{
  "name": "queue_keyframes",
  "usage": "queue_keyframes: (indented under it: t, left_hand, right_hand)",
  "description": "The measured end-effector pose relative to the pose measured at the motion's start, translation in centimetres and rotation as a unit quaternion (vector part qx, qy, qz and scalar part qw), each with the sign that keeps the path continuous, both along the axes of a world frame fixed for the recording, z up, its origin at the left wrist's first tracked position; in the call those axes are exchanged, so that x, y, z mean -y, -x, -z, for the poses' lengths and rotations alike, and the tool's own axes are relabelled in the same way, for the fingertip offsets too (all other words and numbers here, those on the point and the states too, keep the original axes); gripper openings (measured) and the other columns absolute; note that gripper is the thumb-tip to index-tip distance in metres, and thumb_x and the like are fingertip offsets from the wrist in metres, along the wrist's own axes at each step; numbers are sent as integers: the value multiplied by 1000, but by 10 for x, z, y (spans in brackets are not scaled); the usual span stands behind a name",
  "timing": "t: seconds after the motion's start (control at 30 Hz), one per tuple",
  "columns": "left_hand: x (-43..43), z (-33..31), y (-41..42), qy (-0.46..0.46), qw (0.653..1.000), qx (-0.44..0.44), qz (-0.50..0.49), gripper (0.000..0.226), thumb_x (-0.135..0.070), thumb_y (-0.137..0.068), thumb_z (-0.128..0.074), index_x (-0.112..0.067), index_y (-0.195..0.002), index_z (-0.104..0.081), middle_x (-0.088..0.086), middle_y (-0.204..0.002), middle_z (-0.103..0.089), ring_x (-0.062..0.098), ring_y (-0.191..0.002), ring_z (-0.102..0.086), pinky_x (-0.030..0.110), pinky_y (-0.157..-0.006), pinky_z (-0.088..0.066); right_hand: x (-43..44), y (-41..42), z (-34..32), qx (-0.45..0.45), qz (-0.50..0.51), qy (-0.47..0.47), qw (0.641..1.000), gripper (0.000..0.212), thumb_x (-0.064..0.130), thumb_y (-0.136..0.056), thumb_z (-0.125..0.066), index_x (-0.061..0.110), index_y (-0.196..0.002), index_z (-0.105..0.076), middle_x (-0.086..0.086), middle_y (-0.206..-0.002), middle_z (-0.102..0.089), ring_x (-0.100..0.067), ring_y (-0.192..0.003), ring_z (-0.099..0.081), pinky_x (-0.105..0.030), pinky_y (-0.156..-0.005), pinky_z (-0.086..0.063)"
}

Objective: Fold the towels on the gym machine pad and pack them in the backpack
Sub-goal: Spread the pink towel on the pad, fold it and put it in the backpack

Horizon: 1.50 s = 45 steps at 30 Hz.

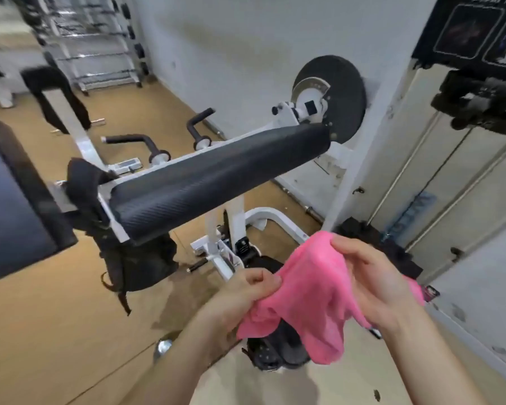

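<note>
A pink towel [310, 290] hangs crumpled between my hands, in front of and below the long black machine pad [216, 176]. My left hand [246, 290] pinches its left edge with curled fingers. My right hand [371, 276] grips its upper right corner, the cloth draping over and under the fingers. A black backpack [135, 258] hangs by its strap from the pad's left end, down toward the floor. No towel lies on the pad.
The white machine frame [225, 252] and its weight disc [342, 97] stand behind the pad. A dark seat pad [15, 209] fills the left edge. Black handles [146, 141] stick up behind. White lockers [438, 176] line the right. A dark shoe [278, 352] shows below the towel.
</note>
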<state>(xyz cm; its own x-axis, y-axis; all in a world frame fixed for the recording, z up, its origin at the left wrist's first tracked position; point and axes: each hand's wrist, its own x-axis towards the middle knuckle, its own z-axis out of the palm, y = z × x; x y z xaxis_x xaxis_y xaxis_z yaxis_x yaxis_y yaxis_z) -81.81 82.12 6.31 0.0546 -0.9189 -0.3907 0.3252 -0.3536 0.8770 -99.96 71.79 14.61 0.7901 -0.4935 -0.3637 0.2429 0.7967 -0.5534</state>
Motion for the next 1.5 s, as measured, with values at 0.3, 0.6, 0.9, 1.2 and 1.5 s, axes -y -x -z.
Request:
queue_keyframes:
  t: [0.3, 0.6, 0.9, 1.2, 1.5]
  left_hand:
    - [-209, 96, -178, -180, 946, 131, -235, 22, -24, -81, -72, -5, -72, -65, 5, -66, -60, 13, -60, -57, 34, -54, -45]
    - [-310, 20, -293, -88, 770, 346, -529, 23, -7, -84, -66, -29, -81, -59, -12, -79, -60, 4, -73, -53, 27, -70, -44]
    - [-361, -4, -356, -24, 826, 290, -483, 26, -16, -84, -70, -35, -100, -62, -12, -93, -70, 7, -89, -65, 24, -79, -50]
    - [-343, 8, -503, -98, 953, 122, -258, 20, -11, -94, -52, -2, -94, -70, 7, -86, -65, 17, -79, -58, 26, -74, -45]
    - [-296, -8, -622, -49, 960, 83, -264, 33, -20, -101, -51, -37, -129, -53, 5, -84, -67, 18, -67, -62, 36, -72, -56]
  right_hand:
    - [-139, -209, 77, -180, -266, 38, 946, 58, 15, -78, -63, -15, -125, -50, -33, -123, -45, -41, -112, -45, -61, -106, -30]
    - [-253, -379, 80, -106, -228, -42, 967, 30, 18, -91, -51, -1, -108, -66, -17, -104, -65, -27, -95, -63, -42, -92, -48]
    - [-319, -528, 67, -121, -220, -40, 967, 5, 11, -87, -59, 6, -86, -58, -8, -72, -59, -18, -70, -57, -29, -71, -47]
    - [-269, -652, 121, -196, -124, -25, 972, 11, -5, -91, -50, 5, -92, -53, -9, -77, -52, -16, -70, -51, -28, -65, -42]
    - [-257, -733, 90, -119, -239, -23, 963, 23, 4, -93, -57, 7, -115, -60, -25, -112, -61, -33, -86, -62, -43, -71, -56]
